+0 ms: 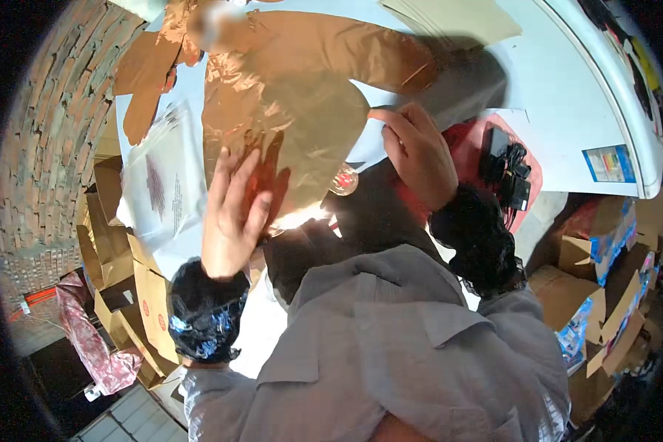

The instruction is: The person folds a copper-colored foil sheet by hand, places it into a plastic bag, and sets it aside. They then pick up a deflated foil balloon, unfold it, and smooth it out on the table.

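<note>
A large flat sheet of shiny copper-coloured foil [302, 37], shaped like an uninflated foil balloon, lies across the white table [567, 81]. My left hand [236, 202] rests on its near left part, fingers stretched out and apart, mirrored in the foil. At the foil's right edge, my right hand [422, 158] is closed, with thumb and index finger pinching the rim. A small round clear piece with a red print [344, 179] sits by the foil's near edge. Beside my left hand lies a stack of clear plastic bags [166, 177].
Black power adapters with cables [506, 169] lie on a pinkish-red surface at the right. Pale sheets [457, 18] are stacked at the far side. Open cardboard boxes [151, 302] stand at lower left, more boxes [567, 302] at lower right. A brick wall [51, 140] rises at left.
</note>
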Demonstrator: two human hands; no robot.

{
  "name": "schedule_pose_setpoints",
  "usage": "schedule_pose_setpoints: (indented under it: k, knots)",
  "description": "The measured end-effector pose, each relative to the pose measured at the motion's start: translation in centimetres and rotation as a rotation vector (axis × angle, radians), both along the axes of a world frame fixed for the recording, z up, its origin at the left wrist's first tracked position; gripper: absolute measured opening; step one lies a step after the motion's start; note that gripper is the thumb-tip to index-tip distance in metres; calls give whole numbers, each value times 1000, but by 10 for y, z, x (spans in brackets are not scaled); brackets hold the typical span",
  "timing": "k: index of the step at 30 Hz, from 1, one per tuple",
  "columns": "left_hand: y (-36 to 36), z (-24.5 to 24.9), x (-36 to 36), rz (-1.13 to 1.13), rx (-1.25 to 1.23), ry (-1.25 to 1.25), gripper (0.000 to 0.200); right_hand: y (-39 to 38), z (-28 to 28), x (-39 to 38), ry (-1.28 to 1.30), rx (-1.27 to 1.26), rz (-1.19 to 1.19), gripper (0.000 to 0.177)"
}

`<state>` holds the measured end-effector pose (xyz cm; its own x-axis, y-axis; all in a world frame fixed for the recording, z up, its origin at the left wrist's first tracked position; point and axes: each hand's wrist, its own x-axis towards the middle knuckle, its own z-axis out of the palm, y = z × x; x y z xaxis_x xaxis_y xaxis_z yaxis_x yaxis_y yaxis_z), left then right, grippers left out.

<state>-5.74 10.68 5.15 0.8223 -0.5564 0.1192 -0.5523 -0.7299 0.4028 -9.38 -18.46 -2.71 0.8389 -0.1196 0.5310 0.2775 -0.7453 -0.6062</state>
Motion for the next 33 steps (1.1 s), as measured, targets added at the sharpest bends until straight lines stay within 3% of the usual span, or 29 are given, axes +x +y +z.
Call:
schedule_pose_setpoints:
  k: [5, 8, 19, 28, 33]
  knots:
    - [-8, -6, -29, -149, 189, -120, 84, -2, 0, -4, -24, 54, -40, 26]
    - [-13, -16, -37, -163, 275, -168, 93, -3, -2, -4, -30, 4, -79, 26]
    - [-21, -23, -35, -119, 313, -187, 79, 3, -2, -7, -17, 158, -57, 25]
    - [-29, -29, -32, -89, 300, -180, 53, 3, -6, -6, -79, 89, 34, 20]
    - [-33, -32, -32, -77, 310, -173, 55, 2, -5, -4, -80, 67, 42, 23]
